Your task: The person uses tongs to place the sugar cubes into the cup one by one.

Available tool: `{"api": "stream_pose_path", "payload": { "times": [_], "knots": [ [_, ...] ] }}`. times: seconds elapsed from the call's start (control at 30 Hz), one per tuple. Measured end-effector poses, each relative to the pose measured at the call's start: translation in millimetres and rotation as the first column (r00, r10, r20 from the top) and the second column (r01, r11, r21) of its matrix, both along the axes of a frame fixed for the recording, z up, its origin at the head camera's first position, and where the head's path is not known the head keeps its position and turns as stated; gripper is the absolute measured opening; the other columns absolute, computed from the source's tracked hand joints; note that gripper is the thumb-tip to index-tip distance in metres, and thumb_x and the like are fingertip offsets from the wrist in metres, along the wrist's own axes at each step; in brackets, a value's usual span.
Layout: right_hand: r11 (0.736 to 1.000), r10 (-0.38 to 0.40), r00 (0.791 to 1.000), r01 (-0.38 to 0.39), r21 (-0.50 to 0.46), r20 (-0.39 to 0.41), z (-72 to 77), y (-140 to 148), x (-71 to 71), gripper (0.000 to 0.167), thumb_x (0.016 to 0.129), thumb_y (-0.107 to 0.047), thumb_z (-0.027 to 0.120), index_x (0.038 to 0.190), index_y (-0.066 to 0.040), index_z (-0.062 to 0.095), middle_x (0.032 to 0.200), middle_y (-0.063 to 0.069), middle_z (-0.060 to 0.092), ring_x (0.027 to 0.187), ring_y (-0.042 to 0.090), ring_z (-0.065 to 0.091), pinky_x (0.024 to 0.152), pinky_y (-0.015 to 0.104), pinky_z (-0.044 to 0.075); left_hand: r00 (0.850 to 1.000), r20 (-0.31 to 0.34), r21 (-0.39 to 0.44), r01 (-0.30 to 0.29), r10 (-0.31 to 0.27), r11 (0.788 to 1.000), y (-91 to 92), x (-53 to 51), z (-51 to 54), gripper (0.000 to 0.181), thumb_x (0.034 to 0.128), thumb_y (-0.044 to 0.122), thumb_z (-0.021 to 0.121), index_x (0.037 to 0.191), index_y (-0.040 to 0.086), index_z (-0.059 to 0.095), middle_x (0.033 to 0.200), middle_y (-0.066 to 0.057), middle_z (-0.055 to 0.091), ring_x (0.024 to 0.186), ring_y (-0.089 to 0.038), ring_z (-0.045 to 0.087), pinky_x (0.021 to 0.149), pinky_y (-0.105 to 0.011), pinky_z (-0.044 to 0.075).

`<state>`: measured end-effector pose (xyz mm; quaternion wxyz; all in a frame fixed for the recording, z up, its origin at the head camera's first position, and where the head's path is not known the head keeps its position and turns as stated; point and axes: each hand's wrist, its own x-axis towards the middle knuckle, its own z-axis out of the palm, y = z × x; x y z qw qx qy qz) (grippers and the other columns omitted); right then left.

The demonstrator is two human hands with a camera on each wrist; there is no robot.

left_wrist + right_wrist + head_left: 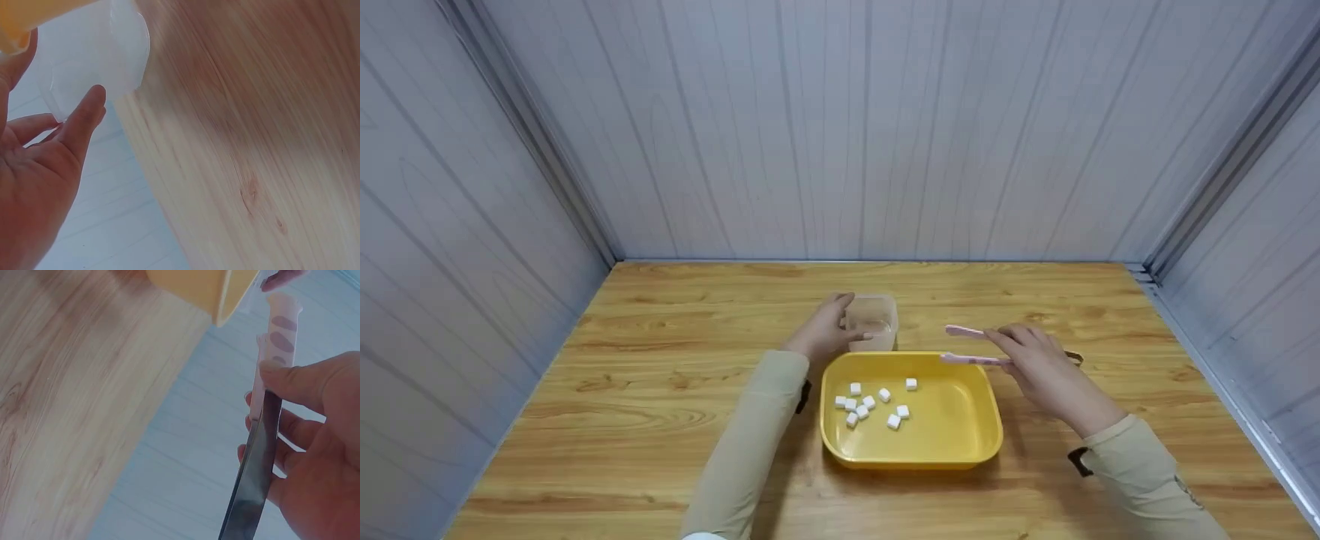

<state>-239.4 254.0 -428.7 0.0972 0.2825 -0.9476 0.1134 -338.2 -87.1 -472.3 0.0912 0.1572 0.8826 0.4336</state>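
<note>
My left hand (826, 330) holds the left side of a small clear plastic container (883, 319) standing behind the yellow basin. In the left wrist view, fingers (84, 115) lie against the container's (95, 56) translucent wall. Between thumb and fingers, my right hand (1046, 375) grips pink-tipped tongs (971, 360) with a metal body (256, 461). Their two arms are spread apart, and the tips sit by the basin's back right rim with nothing between them. Several white cubes (862, 412) lie inside the yellow basin (911, 461), mostly toward its left half.
The wood-grain table (660, 420) carries the basin near its middle. Pale panel walls (825, 135) close off the back and both sides, and a metal strip (1207, 367) runs along the right edge.
</note>
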Motion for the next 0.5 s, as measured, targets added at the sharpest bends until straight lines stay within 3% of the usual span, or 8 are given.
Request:
{"api": "stream_pose_path", "payload": {
  "times": [0.27,0.5],
  "knots": [
    [0.999,0.028,0.998,-0.030,0.024,0.055,2.5,-12,4.9,0.055,0.088,0.000,0.066,0.140,-0.008,0.047,0.130,0.014,0.052,0.118,0.038,0.047,0.098,0.059,0.035,1.000,0.012,0.022,0.011,-0.011,1.000,-0.8,0.3,-2.3,0.080,0.0888,0.023,0.070,0.151,0.003,0.022,0.155,-0.019,0.015,0.134,-0.034,0.033,0.103,-0.035,0.040],
    [0.997,0.067,0.998,-0.067,0.046,0.007,0.2,-20,5.7,0.058,0.082,0.002,0.072,0.135,-0.007,0.052,0.125,0.012,0.054,0.115,0.036,0.048,0.097,0.055,0.039,1.000,0.005,0.036,0.027,-0.027,0.999,0.0,-2.2,-3.8,0.078,0.0901,0.018,0.068,0.151,0.002,0.022,0.154,-0.017,0.019,0.134,-0.035,0.032,0.101,-0.036,0.041]
  ]
}}
